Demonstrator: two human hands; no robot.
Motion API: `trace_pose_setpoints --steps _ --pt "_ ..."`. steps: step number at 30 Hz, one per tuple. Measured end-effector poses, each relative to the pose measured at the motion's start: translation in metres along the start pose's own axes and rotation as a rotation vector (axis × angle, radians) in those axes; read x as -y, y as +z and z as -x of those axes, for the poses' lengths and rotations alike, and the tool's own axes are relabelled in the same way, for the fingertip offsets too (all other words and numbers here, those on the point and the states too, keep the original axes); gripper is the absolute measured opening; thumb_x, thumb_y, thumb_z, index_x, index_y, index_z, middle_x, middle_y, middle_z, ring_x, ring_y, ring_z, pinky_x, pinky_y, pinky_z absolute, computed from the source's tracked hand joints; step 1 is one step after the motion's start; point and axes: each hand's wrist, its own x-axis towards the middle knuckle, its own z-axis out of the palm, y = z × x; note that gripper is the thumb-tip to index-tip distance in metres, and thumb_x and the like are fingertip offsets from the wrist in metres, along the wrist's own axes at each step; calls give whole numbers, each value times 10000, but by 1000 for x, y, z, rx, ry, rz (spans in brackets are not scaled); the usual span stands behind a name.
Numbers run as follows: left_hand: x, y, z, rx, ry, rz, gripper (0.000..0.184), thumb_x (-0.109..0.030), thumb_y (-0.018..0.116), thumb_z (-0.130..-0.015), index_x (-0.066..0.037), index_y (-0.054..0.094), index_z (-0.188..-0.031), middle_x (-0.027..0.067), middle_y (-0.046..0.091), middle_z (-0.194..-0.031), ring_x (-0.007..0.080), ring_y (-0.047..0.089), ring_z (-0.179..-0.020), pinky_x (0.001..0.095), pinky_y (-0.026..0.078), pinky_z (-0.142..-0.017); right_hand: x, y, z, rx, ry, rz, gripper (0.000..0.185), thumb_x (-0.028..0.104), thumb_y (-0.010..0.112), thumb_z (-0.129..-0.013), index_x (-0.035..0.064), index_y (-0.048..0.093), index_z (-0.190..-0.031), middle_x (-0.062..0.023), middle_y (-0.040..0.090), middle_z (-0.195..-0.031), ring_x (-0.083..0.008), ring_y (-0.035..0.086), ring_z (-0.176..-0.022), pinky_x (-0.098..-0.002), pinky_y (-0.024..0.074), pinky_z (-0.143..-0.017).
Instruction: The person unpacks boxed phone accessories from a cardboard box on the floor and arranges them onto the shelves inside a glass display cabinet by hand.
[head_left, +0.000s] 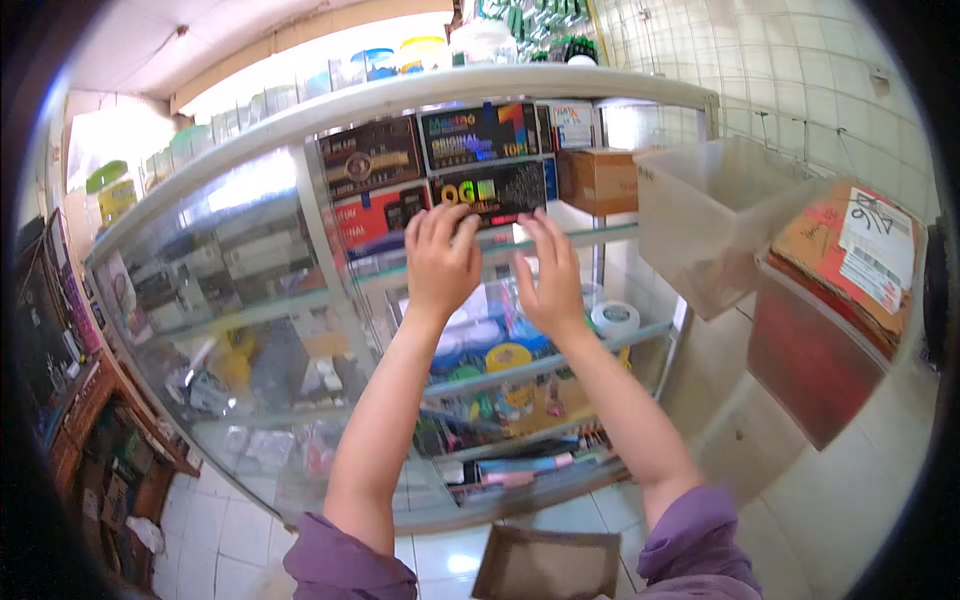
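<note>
A black box with "OG" lettering (pixel 500 192) lies on the upper shelf of the glass display cabinet. My left hand (pixel 440 255) is at its lower left front, fingers spread and slightly bent over its edge. Near the lower right corner is my right hand (pixel 550 275), its fingers apart and pointing up. Both hands seem to touch the box front; neither wraps round it. Above it rests a black box with colourful print (pixel 480 135). To the left are a dark brown box (pixel 368 158) and a red and black box (pixel 380 218).
A brown carton (pixel 597 182) sits at the shelf's right end. Beside the cabinet are a translucent bin (pixel 700 225) and a reddish bin (pixel 815 350) topped with cardboard (pixel 800 235). An open cardboard box (pixel 545 565) lies on the floor. Lower shelves hold jars and packets.
</note>
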Motion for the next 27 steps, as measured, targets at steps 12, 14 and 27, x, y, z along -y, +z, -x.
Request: trace_pose_setpoints --steps 12,14,27 --pt "-253 -245 372 616 -436 133 496 -124 607 -765 -152 565 -1258 127 454 -1372 331 393 -1306 516 305 -1044 81 -244 454 527 743 169 549 108 643 -791 67 452 -1304 -236 413 -1339 -406 390 -1263 -479 311 -1054" --pt "-285 -281 426 767 -523 114 533 -165 612 -786 -150 514 -1309 137 425 -1398 340 365 -1326 529 289 -1058 91 -269 508 646 996 313 672 147 671 -774 41 373 -1366 -280 378 -1364 -437 355 -1290 -490 291 -1082" --pt "-300 -245 601 1197 -1556 119 648 -346 534 -930 58 340 -1398 279 404 -1410 389 412 -1310 426 391 -1051 43 -290 631 1137 1399 141 846 313 624 -858 23 133 -1483 -376 491 -1257 -457 497 -1205 -459 416 -994"
